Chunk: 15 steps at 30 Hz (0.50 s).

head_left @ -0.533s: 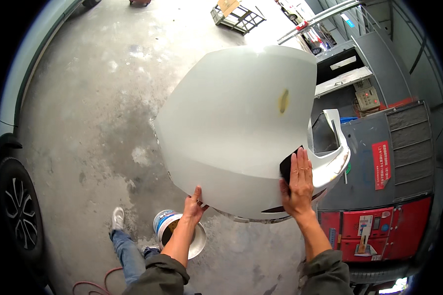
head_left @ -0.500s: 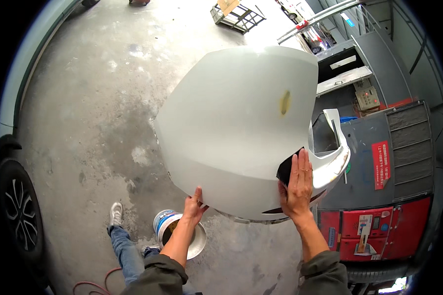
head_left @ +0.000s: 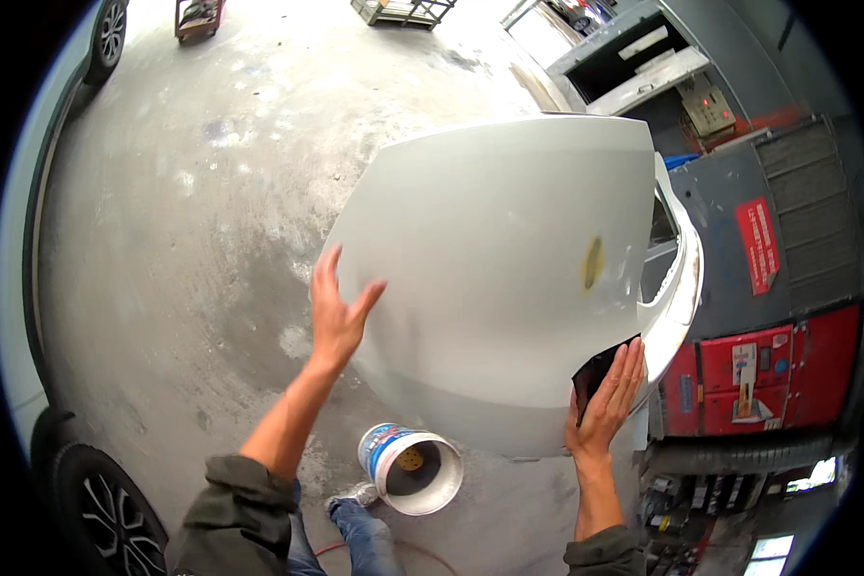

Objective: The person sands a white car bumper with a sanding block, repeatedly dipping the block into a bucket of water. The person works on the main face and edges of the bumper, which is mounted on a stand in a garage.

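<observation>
A large pale grey car hood [head_left: 480, 250] is in front of me, with a yellowish oval patch [head_left: 593, 264] toward its right side. My right hand [head_left: 608, 398] lies with fingers stretched over a black sheet of sandpaper [head_left: 591, 374], holding it against the hood's near right corner. Over the hood's left edge my left hand [head_left: 334, 317] is open, thumb and fingers apart, with nothing in it. Whether it touches the surface I cannot tell.
Below the hood stands a white bucket [head_left: 384, 456] with a yellow disc inside. A white curved car part [head_left: 686, 274] lies along the hood's right side, near a red cabinet [head_left: 811, 370]. A car wheel [head_left: 115, 514] is at lower left, and a red hose [head_left: 422, 555] crosses the floor.
My left hand has let go of the hood's near edge and moved up to its left edge, fingers spread. The right hand and sandpaper remain near the right corner. The view has shifted.
</observation>
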Each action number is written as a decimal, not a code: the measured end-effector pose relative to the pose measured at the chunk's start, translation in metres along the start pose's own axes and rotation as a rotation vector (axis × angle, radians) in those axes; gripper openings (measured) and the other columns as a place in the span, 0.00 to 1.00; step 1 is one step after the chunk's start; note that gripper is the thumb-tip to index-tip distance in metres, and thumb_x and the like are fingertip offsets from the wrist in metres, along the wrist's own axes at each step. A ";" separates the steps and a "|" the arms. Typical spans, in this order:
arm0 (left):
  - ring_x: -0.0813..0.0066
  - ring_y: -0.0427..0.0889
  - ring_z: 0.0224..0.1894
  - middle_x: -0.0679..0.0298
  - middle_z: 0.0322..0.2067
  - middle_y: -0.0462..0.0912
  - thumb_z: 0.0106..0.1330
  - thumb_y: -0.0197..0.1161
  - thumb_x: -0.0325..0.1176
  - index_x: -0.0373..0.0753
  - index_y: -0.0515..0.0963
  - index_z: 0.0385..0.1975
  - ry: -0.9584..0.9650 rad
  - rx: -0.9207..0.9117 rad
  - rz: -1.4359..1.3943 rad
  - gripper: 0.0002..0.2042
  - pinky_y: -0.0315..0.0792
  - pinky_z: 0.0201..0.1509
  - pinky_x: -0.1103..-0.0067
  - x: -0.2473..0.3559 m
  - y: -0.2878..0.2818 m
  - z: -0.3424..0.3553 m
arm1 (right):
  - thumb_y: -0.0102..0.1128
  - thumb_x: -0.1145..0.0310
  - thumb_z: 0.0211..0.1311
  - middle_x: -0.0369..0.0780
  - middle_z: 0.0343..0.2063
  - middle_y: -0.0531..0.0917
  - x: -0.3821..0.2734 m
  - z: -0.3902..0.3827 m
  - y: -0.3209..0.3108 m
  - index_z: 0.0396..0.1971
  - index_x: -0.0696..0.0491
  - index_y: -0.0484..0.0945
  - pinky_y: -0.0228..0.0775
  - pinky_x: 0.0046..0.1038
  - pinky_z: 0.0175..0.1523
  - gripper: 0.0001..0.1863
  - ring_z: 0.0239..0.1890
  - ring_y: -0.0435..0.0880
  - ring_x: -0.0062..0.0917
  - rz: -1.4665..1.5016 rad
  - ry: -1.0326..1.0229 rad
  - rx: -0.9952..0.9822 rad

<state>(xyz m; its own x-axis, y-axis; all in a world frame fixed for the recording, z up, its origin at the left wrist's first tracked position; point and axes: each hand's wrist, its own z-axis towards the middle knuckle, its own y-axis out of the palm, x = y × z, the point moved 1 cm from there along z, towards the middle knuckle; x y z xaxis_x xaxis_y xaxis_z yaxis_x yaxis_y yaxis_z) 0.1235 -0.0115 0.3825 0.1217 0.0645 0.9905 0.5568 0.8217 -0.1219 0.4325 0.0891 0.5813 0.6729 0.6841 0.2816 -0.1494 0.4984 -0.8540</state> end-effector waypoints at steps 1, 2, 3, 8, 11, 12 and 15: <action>0.52 0.62 0.68 0.48 0.65 0.63 0.61 0.71 0.49 0.33 0.61 0.67 0.163 0.003 0.063 0.41 0.63 0.68 0.62 0.029 -0.004 0.033 | 0.50 0.53 0.68 0.56 0.72 0.55 -0.003 0.003 -0.001 0.71 0.65 0.52 0.41 0.50 0.75 0.41 0.74 0.52 0.50 0.000 0.017 -0.002; 0.52 0.63 0.68 0.48 0.64 0.65 0.60 0.71 0.51 0.33 0.62 0.66 0.272 -0.002 0.078 0.41 0.64 0.68 0.62 0.062 -0.004 0.060 | 0.51 0.53 0.68 0.56 0.72 0.55 -0.005 0.004 -0.003 0.71 0.64 0.52 0.41 0.50 0.75 0.41 0.74 0.52 0.50 -0.002 0.032 -0.001; 0.52 0.63 0.68 0.48 0.64 0.66 0.59 0.72 0.53 0.33 0.63 0.66 0.389 -0.001 0.104 0.41 0.65 0.68 0.61 0.097 -0.006 0.085 | 0.52 0.53 0.67 0.56 0.72 0.55 -0.009 0.008 -0.002 0.71 0.64 0.51 0.41 0.50 0.75 0.41 0.74 0.51 0.50 0.011 0.047 0.009; 0.61 0.83 0.46 0.54 0.41 0.85 0.59 0.70 0.58 0.33 0.79 0.52 0.515 -0.300 0.044 0.33 0.76 0.52 0.70 0.198 0.038 0.156 | 0.65 0.63 0.56 0.55 0.73 0.51 -0.020 0.017 -0.004 0.72 0.63 0.49 0.40 0.50 0.75 0.48 0.75 0.49 0.50 0.076 0.194 -0.024; 0.80 0.81 0.29 0.62 0.30 0.85 0.59 0.67 0.63 0.31 0.82 0.43 0.299 -0.615 0.055 0.33 0.76 0.35 0.80 0.231 0.057 0.188 | 0.59 0.70 0.57 0.56 0.72 0.52 -0.032 0.015 -0.001 0.71 0.66 0.50 0.39 0.51 0.76 0.43 0.75 0.48 0.51 0.061 0.286 -0.032; 0.79 0.82 0.28 0.61 0.29 0.85 0.59 0.66 0.64 0.31 0.83 0.39 0.297 -0.692 0.233 0.33 0.76 0.33 0.78 0.235 0.064 0.196 | 0.51 0.70 0.63 0.58 0.72 0.53 -0.036 0.011 0.000 0.70 0.68 0.52 0.41 0.52 0.75 0.37 0.75 0.50 0.52 0.010 0.311 -0.071; 0.78 0.80 0.22 0.61 0.19 0.81 0.62 0.63 0.63 0.31 0.83 0.28 0.427 -0.714 0.259 0.32 0.74 0.28 0.76 0.225 0.077 0.202 | 0.47 0.75 0.61 0.56 0.73 0.52 -0.048 -0.020 0.005 0.69 0.66 0.56 0.44 0.48 0.76 0.34 0.75 0.50 0.49 -0.004 0.273 -0.071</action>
<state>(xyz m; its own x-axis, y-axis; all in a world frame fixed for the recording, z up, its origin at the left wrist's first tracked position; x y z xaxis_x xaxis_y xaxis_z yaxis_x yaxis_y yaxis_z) 0.0282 0.1809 0.6092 0.5340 -0.1345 0.8347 0.8334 0.2500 -0.4929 0.4140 0.0482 0.5544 0.8450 0.5088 0.1647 -0.1020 0.4556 -0.8843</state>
